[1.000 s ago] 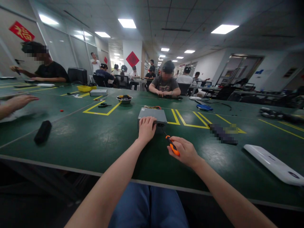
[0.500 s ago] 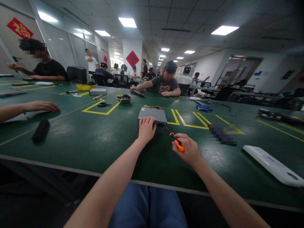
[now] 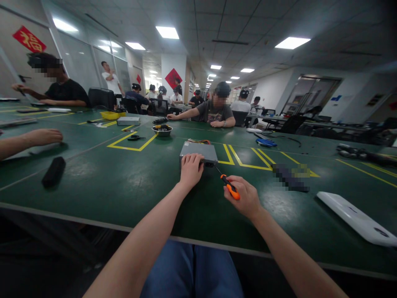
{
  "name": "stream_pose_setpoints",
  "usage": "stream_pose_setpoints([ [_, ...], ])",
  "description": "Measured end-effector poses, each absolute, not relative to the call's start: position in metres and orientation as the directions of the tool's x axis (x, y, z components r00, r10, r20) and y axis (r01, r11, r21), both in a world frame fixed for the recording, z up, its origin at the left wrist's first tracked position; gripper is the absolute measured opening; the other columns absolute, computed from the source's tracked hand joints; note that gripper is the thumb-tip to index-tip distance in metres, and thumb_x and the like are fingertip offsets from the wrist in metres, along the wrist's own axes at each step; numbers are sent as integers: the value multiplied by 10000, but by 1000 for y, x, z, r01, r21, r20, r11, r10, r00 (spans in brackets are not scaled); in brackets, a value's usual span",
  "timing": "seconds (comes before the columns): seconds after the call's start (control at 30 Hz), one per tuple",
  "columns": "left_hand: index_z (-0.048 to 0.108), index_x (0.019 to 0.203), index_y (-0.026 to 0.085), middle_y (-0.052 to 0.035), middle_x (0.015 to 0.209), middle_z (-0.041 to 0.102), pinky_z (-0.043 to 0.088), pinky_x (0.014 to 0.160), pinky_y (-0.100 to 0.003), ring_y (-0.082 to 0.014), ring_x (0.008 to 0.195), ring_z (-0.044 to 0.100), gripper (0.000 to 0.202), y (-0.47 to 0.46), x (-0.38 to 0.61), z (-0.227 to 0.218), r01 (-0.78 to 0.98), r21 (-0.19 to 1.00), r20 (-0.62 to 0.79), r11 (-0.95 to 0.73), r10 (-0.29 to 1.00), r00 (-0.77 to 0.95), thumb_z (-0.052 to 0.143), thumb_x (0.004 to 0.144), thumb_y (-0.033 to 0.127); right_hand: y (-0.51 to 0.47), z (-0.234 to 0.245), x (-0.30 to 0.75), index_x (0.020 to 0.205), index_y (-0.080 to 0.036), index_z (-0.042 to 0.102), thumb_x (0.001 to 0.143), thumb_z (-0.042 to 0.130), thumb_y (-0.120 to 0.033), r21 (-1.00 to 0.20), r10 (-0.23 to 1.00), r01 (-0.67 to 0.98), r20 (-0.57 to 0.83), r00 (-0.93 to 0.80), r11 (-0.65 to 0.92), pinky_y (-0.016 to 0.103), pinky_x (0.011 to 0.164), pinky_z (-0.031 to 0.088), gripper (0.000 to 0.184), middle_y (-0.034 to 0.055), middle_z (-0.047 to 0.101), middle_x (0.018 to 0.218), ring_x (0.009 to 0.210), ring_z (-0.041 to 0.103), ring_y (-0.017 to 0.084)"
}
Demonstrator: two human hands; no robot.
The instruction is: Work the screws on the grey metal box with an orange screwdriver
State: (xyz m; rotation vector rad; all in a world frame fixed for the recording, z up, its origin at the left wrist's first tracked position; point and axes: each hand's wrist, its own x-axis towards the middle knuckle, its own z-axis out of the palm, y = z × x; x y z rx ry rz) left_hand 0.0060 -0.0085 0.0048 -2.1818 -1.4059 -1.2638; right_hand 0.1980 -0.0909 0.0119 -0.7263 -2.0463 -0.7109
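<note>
A grey metal computer power supply (image 3: 203,151) lies on the green table in front of me, with coloured wires (image 3: 200,141) behind it. My left hand (image 3: 190,169) rests over its near left edge, the fingers bent on its top and gripping it. In my right hand (image 3: 243,194) is an orange and black screwdriver (image 3: 231,188), its handle held between thumb and fingers. The thin shaft points up and left to the near right corner of the power supply. Whether the tip sits in a screw is too small to tell.
A metal bowl (image 3: 162,130) with small items stands beyond, left of the power supply. On the right lie a dark blurred object (image 3: 290,178), a white device (image 3: 356,217) and a blue cable bundle (image 3: 266,142). A black object (image 3: 54,171) and a co-worker's hand (image 3: 46,136) are at left.
Both my hands, the screwdriver and the power supply stay almost where they were. The co-worker's hand at left has drawn back left. The person opposite has moved a dark item leftward, near the bowl.
</note>
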Motion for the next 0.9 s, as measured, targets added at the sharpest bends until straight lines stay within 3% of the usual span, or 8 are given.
stream_pose_setpoints([
  [0.17,523,1042,247,-39,1130,562,282,1000,-405,-223,1093,462,230,-9,6,6,833,232,766,-502,622,162,473,821,206,-92,10,198,920,-188,453,791,564,-176,266,236,710,819,-524,652,321,678,537,170,104,622,926,803,624,190],
  [0.77,526,1033,245,-35,1123,571,278,1002,-394,-213,1079,473,221,-10,7,6,832,234,764,-504,624,163,474,821,204,-95,9,196,928,-194,471,806,542,-187,244,261,708,811,-523,663,318,686,529,141,99,614,947,819,616,188],
  [0.9,523,1034,237,-40,1127,571,276,1005,-396,-218,1080,476,219,-11,6,6,835,228,760,-501,627,169,467,824,207,-100,9,189,912,-192,533,819,513,-161,320,289,686,732,-616,653,315,690,509,99,96,609,953,767,609,176],
])
